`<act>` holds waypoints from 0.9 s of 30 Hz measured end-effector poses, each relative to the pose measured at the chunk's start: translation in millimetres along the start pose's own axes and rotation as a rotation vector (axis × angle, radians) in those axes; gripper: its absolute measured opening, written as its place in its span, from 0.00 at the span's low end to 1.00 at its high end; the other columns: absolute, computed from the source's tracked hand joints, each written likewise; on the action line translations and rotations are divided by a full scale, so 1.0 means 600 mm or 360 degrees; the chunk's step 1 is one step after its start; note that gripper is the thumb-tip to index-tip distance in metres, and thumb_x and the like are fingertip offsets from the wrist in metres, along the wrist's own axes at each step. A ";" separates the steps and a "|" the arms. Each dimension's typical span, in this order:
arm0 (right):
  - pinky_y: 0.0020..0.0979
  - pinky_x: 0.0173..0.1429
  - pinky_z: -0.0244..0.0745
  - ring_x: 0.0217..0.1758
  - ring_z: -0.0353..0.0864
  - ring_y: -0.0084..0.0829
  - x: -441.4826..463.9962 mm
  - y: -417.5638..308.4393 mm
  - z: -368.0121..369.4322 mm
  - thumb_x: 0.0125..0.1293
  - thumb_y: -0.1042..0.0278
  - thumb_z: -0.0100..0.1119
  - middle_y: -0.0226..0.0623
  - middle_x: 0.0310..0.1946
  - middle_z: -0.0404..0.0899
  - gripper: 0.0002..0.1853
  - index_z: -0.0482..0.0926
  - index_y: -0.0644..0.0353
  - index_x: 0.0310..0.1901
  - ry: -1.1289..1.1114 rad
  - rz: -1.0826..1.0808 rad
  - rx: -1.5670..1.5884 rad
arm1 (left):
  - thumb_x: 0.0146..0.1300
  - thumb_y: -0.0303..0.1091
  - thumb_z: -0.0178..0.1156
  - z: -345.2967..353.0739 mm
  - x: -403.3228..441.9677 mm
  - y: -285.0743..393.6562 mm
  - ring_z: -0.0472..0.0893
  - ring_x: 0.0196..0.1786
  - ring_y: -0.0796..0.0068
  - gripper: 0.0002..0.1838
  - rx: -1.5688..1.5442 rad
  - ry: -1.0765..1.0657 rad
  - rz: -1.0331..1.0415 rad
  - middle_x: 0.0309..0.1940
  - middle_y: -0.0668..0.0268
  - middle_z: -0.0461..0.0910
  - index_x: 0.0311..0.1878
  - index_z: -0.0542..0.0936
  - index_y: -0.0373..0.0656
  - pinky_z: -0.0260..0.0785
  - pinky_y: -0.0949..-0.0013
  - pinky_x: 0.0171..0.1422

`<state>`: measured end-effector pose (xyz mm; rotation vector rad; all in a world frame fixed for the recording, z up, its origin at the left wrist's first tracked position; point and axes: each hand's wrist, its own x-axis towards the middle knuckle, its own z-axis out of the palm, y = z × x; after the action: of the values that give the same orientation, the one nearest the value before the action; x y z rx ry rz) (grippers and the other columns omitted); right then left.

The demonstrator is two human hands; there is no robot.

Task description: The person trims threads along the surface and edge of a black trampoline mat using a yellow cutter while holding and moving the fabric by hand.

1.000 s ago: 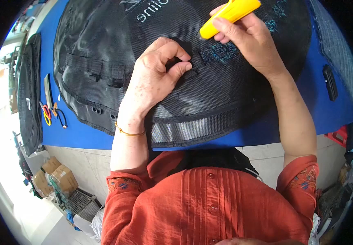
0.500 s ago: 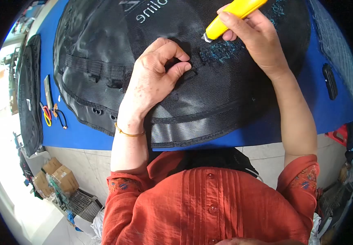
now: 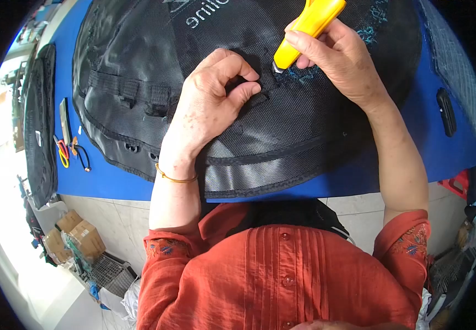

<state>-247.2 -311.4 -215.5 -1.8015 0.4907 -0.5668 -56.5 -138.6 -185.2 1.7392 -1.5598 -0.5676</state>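
A large black mesh fabric piece (image 3: 282, 132) with pale lettering lies across the blue table. My left hand (image 3: 213, 96) rests on it, thumb and forefinger pinching a bit of black strap or fabric near the middle. My right hand (image 3: 340, 60) is closed round a yellow utility knife (image 3: 307, 33). The knife slants down to the left, its metal tip close to the fabric just right of my left fingertips. Blue-green threads (image 3: 367, 36) are scattered on the mesh beyond my right hand, with more under the knife's tip. Black straps (image 3: 133, 91) cross the fabric's left part.
Scissors (image 3: 63, 154) with red and yellow handles lie at the table's left, beside a flat metal tool (image 3: 64, 121). A black object (image 3: 445, 113) is on the right. Cardboard boxes (image 3: 86, 240) stand on the floor at lower left.
The knife in my right hand has come down and toward me, its tip now nearer the strap by my left fingers. My left hand has stayed in place.
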 end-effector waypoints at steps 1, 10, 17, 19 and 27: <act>0.18 0.51 0.82 0.41 0.87 0.18 0.000 0.001 0.000 0.75 0.51 0.65 0.34 0.46 0.85 0.21 0.81 0.57 0.59 -0.0019 -0.0026 0.0001 | 0.61 0.25 0.73 0.000 0.000 0.000 0.80 0.42 0.77 0.09 0.0002 -0.0001 0.0004 0.40 0.68 0.79 0.43 0.83 0.38 0.73 0.74 0.48; 0.23 0.55 0.83 0.47 0.90 0.23 0.011 -0.008 0.008 0.76 0.55 0.64 0.36 0.48 0.87 0.19 0.81 0.59 0.60 0.0228 -0.0317 0.0042 | 0.61 0.24 0.73 0.001 -0.001 -0.004 0.81 0.44 0.75 0.09 -0.0024 -0.0011 0.0021 0.41 0.68 0.79 0.42 0.83 0.37 0.73 0.73 0.50; 0.21 0.52 0.82 0.39 0.87 0.19 -0.004 -0.012 0.001 0.75 0.53 0.66 0.34 0.45 0.86 0.19 0.82 0.58 0.57 0.0090 -0.0011 0.0107 | 0.61 0.24 0.73 -0.001 0.000 -0.002 0.81 0.44 0.75 0.09 0.0016 -0.0025 0.0040 0.42 0.67 0.80 0.43 0.83 0.38 0.74 0.73 0.51; 0.21 0.50 0.82 0.38 0.86 0.18 -0.005 -0.014 0.002 0.74 0.53 0.66 0.34 0.44 0.86 0.19 0.82 0.58 0.57 0.0068 0.0024 0.0091 | 0.61 0.24 0.73 0.000 0.000 -0.004 0.82 0.44 0.74 0.09 -0.0019 -0.0036 -0.0003 0.42 0.67 0.80 0.43 0.83 0.38 0.74 0.73 0.51; 0.19 0.46 0.80 0.36 0.85 0.16 -0.004 -0.020 0.002 0.73 0.50 0.66 0.30 0.38 0.84 0.20 0.81 0.57 0.55 -0.0030 0.0106 0.0026 | 0.61 0.24 0.73 -0.001 0.001 -0.002 0.82 0.45 0.73 0.09 0.0026 -0.0018 0.0048 0.42 0.67 0.80 0.43 0.83 0.38 0.75 0.72 0.51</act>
<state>-247.8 -305.6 -204.8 -1.7670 0.5300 -0.5063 -55.2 -139.1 -185.6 1.7247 -1.6000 -0.5518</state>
